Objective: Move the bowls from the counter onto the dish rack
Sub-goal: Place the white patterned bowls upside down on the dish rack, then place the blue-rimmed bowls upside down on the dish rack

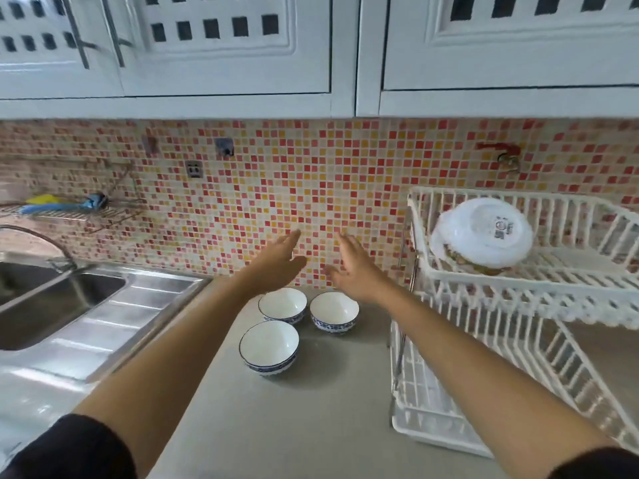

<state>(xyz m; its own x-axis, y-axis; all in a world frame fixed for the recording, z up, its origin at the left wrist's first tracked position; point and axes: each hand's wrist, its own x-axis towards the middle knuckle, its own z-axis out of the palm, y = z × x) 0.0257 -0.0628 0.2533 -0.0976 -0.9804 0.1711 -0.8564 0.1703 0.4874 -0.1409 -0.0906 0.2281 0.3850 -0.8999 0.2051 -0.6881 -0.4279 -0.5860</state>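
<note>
Three white bowls with blue patterned rims stand upright on the grey counter [311, 409]: a back left bowl [283, 305], a back right bowl [334, 312] and a front bowl [269, 346]. My left hand [276, 262] and my right hand [352, 269] hover above and behind them, fingers spread, holding nothing and touching no bowl. The white two-tier dish rack [518, 288] stands to the right. On its upper tier lies an upside-down white bowl [484, 233] with a label on its base.
A steel sink [52, 302] with a drainboard and a curved tap lies to the left. A wall shelf [62, 209] holds blue and yellow items. Mosaic tile backsplash and white wall cabinets [224, 46] rise behind and above.
</note>
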